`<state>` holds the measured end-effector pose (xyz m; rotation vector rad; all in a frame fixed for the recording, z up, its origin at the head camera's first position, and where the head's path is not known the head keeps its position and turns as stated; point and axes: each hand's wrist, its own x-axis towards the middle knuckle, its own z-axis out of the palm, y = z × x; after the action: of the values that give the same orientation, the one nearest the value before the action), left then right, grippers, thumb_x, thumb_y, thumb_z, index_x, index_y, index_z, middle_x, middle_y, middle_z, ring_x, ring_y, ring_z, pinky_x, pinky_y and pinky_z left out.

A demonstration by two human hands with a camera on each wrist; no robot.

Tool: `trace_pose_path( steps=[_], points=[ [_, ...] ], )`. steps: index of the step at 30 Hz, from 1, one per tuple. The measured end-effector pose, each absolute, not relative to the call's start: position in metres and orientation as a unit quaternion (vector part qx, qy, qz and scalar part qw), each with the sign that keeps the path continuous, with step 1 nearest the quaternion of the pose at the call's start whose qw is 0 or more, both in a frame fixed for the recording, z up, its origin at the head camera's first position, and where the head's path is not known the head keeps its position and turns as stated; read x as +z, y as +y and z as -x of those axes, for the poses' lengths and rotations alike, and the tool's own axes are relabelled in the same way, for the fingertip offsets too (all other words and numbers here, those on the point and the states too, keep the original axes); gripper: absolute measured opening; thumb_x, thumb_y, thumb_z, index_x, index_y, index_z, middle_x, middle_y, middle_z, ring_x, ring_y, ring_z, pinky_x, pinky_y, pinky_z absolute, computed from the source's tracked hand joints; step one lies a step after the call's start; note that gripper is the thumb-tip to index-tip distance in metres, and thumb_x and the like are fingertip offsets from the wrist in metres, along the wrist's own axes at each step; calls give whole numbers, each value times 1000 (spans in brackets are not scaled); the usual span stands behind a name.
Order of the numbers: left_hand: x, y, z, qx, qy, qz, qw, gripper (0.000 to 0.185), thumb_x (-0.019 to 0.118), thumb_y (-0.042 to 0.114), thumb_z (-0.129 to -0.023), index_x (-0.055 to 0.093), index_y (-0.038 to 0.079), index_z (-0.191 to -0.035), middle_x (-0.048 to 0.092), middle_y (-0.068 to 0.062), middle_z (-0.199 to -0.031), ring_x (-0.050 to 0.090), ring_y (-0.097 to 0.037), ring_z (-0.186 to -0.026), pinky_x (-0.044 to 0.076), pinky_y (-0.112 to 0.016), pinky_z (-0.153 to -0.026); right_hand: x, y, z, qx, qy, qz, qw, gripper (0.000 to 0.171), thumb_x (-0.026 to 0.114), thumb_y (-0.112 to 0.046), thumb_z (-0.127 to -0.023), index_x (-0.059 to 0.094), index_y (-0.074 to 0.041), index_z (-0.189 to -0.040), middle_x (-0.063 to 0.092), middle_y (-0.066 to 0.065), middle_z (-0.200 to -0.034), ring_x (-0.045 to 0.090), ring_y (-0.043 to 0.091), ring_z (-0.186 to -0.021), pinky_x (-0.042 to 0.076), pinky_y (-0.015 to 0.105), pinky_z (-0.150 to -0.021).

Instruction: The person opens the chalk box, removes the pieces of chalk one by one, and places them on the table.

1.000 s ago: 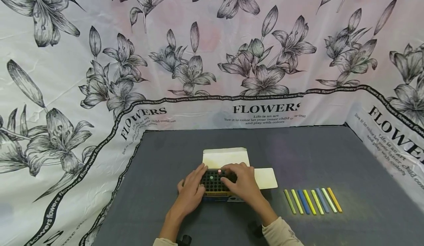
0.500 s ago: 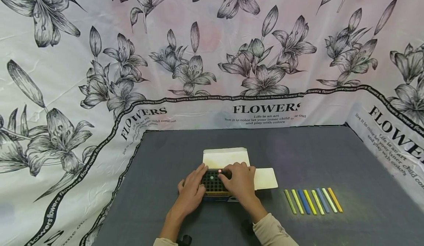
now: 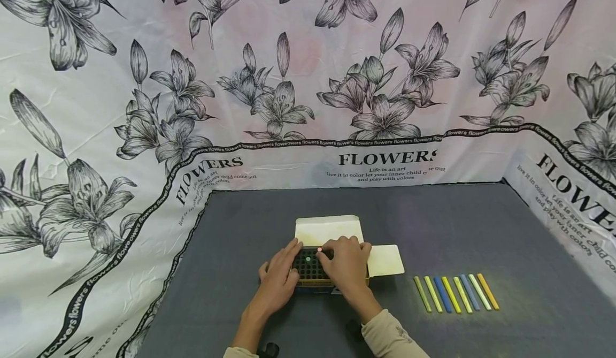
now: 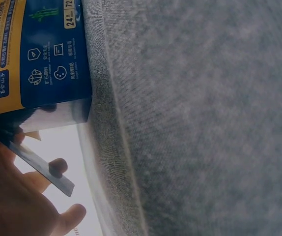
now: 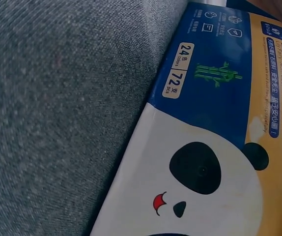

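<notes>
An open chalk box [image 3: 315, 282] stands on the grey table, its dark insert [image 3: 304, 268] full of round holes. A green chalk [image 3: 308, 259] shows in one hole, and a pink chalk [image 3: 320, 249] stands near the back edge. My right hand [image 3: 348, 264] reaches over the box, thumb and forefinger pinching the pink chalk. My left hand [image 3: 278, 272] rests along the box's left end, its fingers stretched toward the back corner. In the left wrist view, the left fingers [image 4: 35, 182] lie loosely about a side flap [image 4: 45, 169]. The right wrist view shows the box's panda front [image 5: 205, 182].
To the right of the box, several chalk sticks [image 3: 456, 294] in green, yellow, blue, white and orange lie in a row. The box's lid flap [image 3: 329, 229] stands open behind, and a side flap [image 3: 386, 260] sticks out right. Flower-printed cloth [image 3: 308, 90] walls the table [image 3: 250, 219].
My right hand has shifted slightly left, its thumb and forefinger closing together at the pink chalk. The left hand, box and row of chalk sticks stay in place.
</notes>
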<state>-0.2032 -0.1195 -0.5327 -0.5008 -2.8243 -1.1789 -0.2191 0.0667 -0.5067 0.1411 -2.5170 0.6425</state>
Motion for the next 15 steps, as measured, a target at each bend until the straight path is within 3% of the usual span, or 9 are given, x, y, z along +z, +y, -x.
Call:
trace_pose_path(
  steps=[15],
  points=[
    [-533, -120, 203, -376, -912, 161, 27, 61, 42, 12, -101, 36, 24, -160, 30, -1, -169, 28, -43, -152, 10, -76, -108, -511, 63, 220, 245, -928, -44, 276, 12, 86, -29, -79, 82, -20, -84, 64, 3, -70, 52, 23, -68, 34, 50, -76]
  ],
)
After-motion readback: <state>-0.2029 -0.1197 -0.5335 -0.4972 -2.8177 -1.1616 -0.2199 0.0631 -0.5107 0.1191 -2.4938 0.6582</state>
